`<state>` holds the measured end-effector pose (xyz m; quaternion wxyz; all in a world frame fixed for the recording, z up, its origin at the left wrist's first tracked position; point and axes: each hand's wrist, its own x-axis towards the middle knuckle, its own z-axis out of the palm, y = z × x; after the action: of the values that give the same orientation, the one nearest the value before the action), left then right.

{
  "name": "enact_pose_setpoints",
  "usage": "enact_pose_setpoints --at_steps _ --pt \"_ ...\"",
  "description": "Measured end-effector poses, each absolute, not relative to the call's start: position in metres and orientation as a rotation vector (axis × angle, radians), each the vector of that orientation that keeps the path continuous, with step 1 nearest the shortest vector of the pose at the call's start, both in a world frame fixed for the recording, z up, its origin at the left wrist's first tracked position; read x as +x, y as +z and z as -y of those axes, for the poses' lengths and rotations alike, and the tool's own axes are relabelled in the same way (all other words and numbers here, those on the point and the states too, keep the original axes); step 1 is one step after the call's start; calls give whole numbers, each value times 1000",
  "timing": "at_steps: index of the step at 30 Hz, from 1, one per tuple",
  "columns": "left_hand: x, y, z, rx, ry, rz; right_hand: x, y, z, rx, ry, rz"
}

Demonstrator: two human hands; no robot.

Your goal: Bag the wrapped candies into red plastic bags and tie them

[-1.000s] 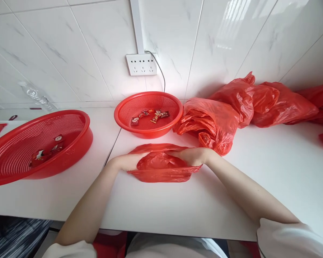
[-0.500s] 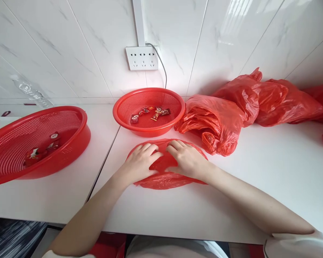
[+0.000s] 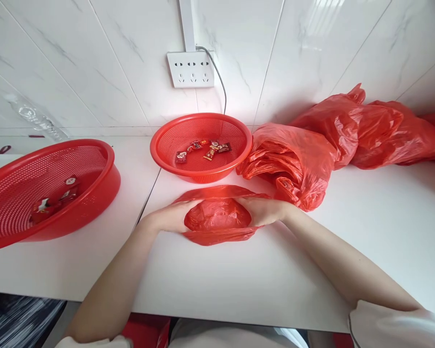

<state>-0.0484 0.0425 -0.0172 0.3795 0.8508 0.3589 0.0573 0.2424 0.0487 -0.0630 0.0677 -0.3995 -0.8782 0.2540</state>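
Note:
A thin red plastic bag (image 3: 217, 238) lies on the white table with its mouth spread wide. My left hand (image 3: 176, 216) reaches into the left side of the mouth, and my right hand (image 3: 263, 210) into the right side. The fingers of both hands are hidden inside the bag. Just behind it stands a round red basket (image 3: 200, 175) with several small wrapped pieces (image 3: 210, 151) in it.
At the left sits a larger red basket (image 3: 94, 203) with wrapped pieces inside. Crumpled red bags (image 3: 293, 150) line the wall at the right. A clear bottle (image 3: 38, 118) lies back left. A socket panel (image 3: 191, 70) with a grey cable is on the wall.
Both hands have gone from on top of the red bag into its mouth and moved apart. The mouth now stands wide, with the bag's inside showing.

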Motion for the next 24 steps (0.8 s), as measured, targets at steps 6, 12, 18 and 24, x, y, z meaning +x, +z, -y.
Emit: enact_pose_setpoints --at_steps 6,12,18,24 --pt "-50 -29 -40 2258 166 -1211 236 -39 -41 -1083 854 2600" --pt "-32 -41 -25 2493 246 -1367 208 -45 -24 -823 515 2461" --pt "-34 -46 -28 2418 267 -1265 202 -88 -33 -1111 506 2608" --pt "-28 -37 -46 1376 1022 -1319 200 -95 -34 -1167 437 2583"
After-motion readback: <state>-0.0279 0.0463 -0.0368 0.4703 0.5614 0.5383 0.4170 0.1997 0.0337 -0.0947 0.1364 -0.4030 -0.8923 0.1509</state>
